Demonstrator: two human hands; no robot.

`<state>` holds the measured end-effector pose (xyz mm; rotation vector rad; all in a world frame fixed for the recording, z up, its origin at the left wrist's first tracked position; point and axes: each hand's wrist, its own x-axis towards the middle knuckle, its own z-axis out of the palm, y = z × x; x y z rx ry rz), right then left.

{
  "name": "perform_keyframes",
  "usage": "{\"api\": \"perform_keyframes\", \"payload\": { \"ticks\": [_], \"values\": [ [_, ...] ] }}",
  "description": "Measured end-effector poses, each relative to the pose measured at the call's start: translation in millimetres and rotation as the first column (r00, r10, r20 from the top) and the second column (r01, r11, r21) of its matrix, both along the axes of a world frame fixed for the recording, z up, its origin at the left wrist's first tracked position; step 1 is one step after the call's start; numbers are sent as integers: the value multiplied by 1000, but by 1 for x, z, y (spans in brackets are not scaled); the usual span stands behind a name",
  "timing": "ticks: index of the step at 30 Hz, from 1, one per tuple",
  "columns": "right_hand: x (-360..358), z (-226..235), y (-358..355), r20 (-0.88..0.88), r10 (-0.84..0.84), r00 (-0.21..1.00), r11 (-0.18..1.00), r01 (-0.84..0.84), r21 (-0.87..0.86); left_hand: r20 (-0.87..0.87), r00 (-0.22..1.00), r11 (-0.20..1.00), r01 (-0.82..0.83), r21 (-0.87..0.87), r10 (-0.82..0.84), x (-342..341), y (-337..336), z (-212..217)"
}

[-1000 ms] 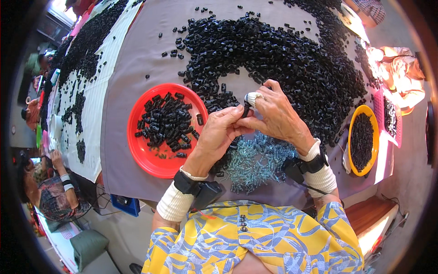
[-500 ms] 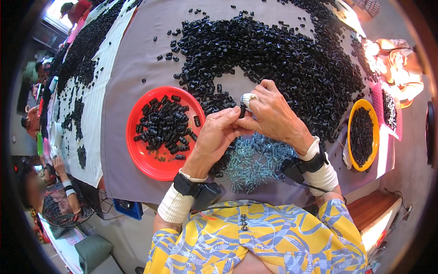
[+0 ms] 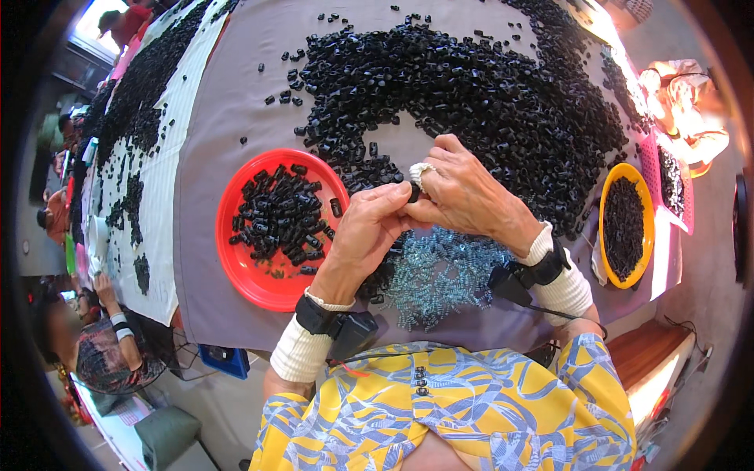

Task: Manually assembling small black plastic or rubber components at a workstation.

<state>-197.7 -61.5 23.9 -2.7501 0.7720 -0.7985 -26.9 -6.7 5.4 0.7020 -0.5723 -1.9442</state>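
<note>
My left hand [image 3: 369, 231] and my right hand [image 3: 470, 188] meet in front of me, with their fingertips pinched on one small black plastic piece [image 3: 413, 191], which looks like a cord lock. A white wrap covers a finger of the right hand. Just below the hands lies a heap of small bluish metal springs [image 3: 440, 282]. To the left, a red plate [image 3: 245, 279] bears a pile of black cord locks [image 3: 279, 212]. Beyond my hands spreads a large heap of loose black plastic parts [image 3: 463, 86].
At the right stand a yellow bowl [image 3: 649, 228] of thin black parts and a pink basket [image 3: 649, 161]. Grey cloth [image 3: 216, 118] covers the table. People sit at the right [image 3: 687, 102] and lower left [image 3: 106, 337], near another table [image 3: 157, 275] with black parts. A blue bin [image 3: 223, 359] is below the edge.
Both hands keep their pinch on the black piece, and the right fingers have tipped slightly. My right forearm has swung a little outward.
</note>
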Motion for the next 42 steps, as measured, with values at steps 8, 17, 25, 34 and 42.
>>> {"api": "perform_keyframes", "payload": {
  "ticks": [8, 17, 25, 34, 42],
  "values": [
    [-7, -7, 0, -10, -37, 999, 999, 37, -4, 211, 977, 999, -30, 41, 21, 2, 2, -7],
    [-6, -7, 13, -86, 29, 996, 999, -26, 38, 416, 907, 993, 101, -66, -64, 0, 18, -16],
    [-22, -13, -8, -105, -98, 990, 981, 114, 158, 266, 854, 882, -471, 28, 448, 45, 35, -14],
    [10, -36, -34, -181, -143, 973, 972, 173, 157, 169, 789, 770, -614, 172, 591, 101, 57, -22],
    [44, -67, -54, -151, -142, 978, 986, 154, 68, 224, 874, 883, -460, 97, 431, 64, 35, -13]
  ]
}}
